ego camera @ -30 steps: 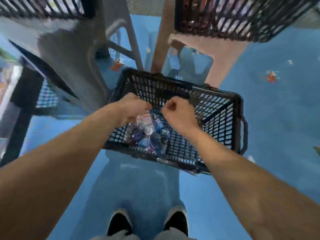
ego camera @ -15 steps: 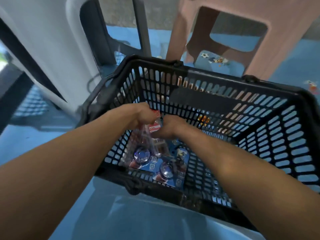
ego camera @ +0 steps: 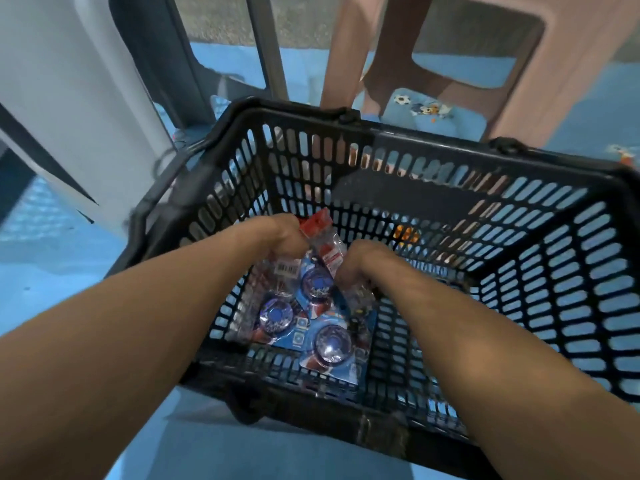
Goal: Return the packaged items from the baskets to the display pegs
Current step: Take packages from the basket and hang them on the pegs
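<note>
Blue floor mat under black basket | I see left hand gripping red-topped packet, right hand just beside it seemingly pinching clear packet | three toy blister packs lie below both hands in basket | pegs out of view; I judge hanging all remains.

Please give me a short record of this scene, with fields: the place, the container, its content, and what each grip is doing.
place: blue floor, pink stool behind
container: black basket on the floor
content: blister packs with round blue toys, lying on its bottom
left grip: holds a red-topped pack by its top
right grip: fingers curled on the clear packs beside it
display pegs: not in view
</note>
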